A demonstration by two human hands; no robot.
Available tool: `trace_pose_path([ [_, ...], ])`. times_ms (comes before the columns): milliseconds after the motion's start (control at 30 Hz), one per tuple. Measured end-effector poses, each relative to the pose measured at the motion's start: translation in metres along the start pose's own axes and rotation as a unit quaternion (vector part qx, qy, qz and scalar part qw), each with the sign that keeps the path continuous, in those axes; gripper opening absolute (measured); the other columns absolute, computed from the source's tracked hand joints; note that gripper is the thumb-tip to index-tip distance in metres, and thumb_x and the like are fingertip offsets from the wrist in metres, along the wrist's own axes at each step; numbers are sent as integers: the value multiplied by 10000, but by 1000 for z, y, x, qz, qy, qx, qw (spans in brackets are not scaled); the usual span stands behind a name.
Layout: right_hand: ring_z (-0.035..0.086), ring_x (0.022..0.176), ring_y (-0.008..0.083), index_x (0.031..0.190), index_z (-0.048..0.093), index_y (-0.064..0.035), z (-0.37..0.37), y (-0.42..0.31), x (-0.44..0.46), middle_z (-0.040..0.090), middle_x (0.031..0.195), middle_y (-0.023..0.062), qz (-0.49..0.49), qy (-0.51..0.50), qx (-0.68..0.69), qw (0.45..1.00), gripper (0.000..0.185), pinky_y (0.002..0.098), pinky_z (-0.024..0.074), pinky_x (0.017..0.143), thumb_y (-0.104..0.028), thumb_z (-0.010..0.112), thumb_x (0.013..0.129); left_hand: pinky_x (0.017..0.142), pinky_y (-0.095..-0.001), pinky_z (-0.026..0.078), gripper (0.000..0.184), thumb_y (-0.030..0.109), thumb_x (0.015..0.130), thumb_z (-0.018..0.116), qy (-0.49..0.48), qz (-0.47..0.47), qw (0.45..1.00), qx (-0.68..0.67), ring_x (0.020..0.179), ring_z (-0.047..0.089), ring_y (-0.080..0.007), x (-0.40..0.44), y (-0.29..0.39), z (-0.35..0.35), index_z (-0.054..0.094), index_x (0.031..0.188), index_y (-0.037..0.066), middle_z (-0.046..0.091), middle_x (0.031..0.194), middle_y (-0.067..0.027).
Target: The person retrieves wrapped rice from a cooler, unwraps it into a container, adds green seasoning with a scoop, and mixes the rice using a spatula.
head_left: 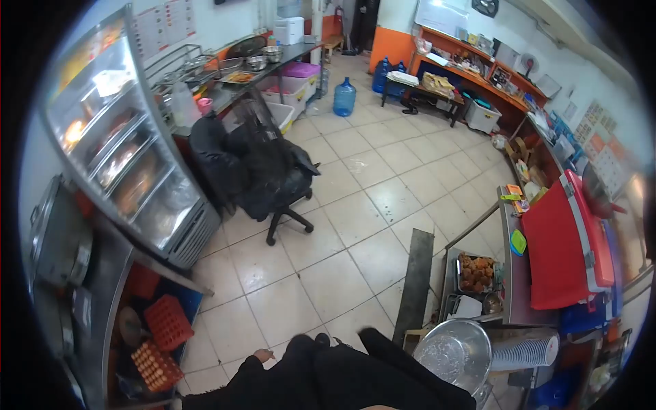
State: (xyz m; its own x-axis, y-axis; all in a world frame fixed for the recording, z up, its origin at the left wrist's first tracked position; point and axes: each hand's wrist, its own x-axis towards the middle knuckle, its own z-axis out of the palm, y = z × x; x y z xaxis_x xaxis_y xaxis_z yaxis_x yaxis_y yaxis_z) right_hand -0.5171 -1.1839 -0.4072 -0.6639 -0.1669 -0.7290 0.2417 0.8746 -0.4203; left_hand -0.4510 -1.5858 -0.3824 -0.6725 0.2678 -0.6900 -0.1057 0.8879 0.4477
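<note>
My left hand (264, 354) hangs low beside my dark clothing, over the tiled floor (273, 307). It holds nothing that I can see, and its fingers look loosely stretched out. My right hand does not show; a black sleeve (410, 365) reaches forward on the right. Close to that sleeve is a large metal bowl (454, 352) with pale residue inside. A stack of pale cups or bowls (526, 352) lies on its side next to it.
A black office chair (266, 164) stands ahead, left of centre. Left are a glass-door fridge (130, 143) and a shelf with an egg tray (157, 365). Right are a metal plank (415, 280), a tray of browned food (476, 273) and a red cooler (560, 246). A blue water bottle (344, 99) stands farther back.
</note>
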Motion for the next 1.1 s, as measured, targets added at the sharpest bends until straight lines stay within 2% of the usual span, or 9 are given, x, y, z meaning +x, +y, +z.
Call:
trace_pose_path([
  [33, 530, 707, 253, 819, 549, -85, -26, -23, 15, 553, 716, 119, -26, 20, 13, 999, 336, 343, 405, 627, -387, 454, 704, 737, -387, 384, 322, 268, 781, 335, -53, 74, 992, 86, 821, 496, -296, 18, 7, -10, 598, 749, 86, 546, 880, -140],
  [133, 531, 699, 253, 812, 548, -87, -97, -94, 59, 552, 705, 120, -91, 73, 67, 991, 340, 346, 405, 620, -393, 452, 701, 716, -401, 389, 317, 259, 790, 323, -26, 45, 986, 161, 818, 496, -300, 73, 21, -37, 597, 770, 100, 542, 876, -155],
  [167, 531, 696, 253, 810, 548, -88, -118, -105, 73, 551, 702, 120, -99, 85, 79, 988, 341, 347, 405, 617, -396, 451, 700, 710, -390, 401, 296, 257, 782, 344, -34, 113, 964, 238, 815, 508, -291, 107, 1, -28, 593, 806, 98, 540, 874, -171],
  [300, 531, 696, 254, 806, 549, -88, -173, -98, 108, 552, 702, 121, -59, 97, 89, 990, 345, 350, 404, 617, -401, 447, 702, 667, -372, 423, 266, 229, 777, 362, -104, 42, 985, 128, 760, 520, -279, 182, 7, -84, 552, 837, 54, 534, 857, -169],
  [467, 530, 701, 254, 802, 551, -88, -213, -15, 107, 553, 707, 121, 129, 78, 85, 985, 350, 353, 403, 621, -406, 439, 706, 614, -350, 451, 252, 194, 771, 383, -113, 28, 993, 28, 691, 534, -265, 294, 61, -193, 501, 876, -2, 526, 836, -167],
  [667, 529, 707, 254, 798, 553, -89, -254, 29, 104, 555, 714, 121, 279, 76, 155, 945, 356, 357, 401, 626, -412, 431, 711, 551, -322, 484, 274, 151, 763, 409, -97, -28, 910, -403, 608, 551, -247, 410, 177, -331, 440, 923, -69, 516, 810, -164],
  [800, 528, 711, 255, 795, 554, -89, -281, 38, 140, 556, 719, 121, 310, 49, 180, 932, 361, 359, 401, 629, -416, 425, 714, 444, -294, 445, 291, 205, 769, 391, -40, 26, 934, -353, 503, 541, -206, 454, 263, -398, 479, 920, -29, 548, 666, -138],
  [900, 527, 715, 255, 793, 555, -89, -335, 35, 190, 556, 722, 121, 289, 34, 168, 942, 365, 361, 400, 631, -419, 421, 717, 475, -307, 410, 259, 232, 756, 403, 206, 157, 944, -202, 436, 513, -220, 484, 281, -433, 547, 782, 18, 530, 501, -91],
  [1100, 526, 721, 255, 789, 557, -89, -546, 8, 326, 558, 729, 122, 141, 127, 54, 980, 372, 365, 398, 636, -425, 412, 722, 572, -361, 404, 299, 274, 758, 392, 90, 6, 989, -118, 579, 518, -295, 555, 238, -461, 549, 787, 20, 544, 632, -146],
])
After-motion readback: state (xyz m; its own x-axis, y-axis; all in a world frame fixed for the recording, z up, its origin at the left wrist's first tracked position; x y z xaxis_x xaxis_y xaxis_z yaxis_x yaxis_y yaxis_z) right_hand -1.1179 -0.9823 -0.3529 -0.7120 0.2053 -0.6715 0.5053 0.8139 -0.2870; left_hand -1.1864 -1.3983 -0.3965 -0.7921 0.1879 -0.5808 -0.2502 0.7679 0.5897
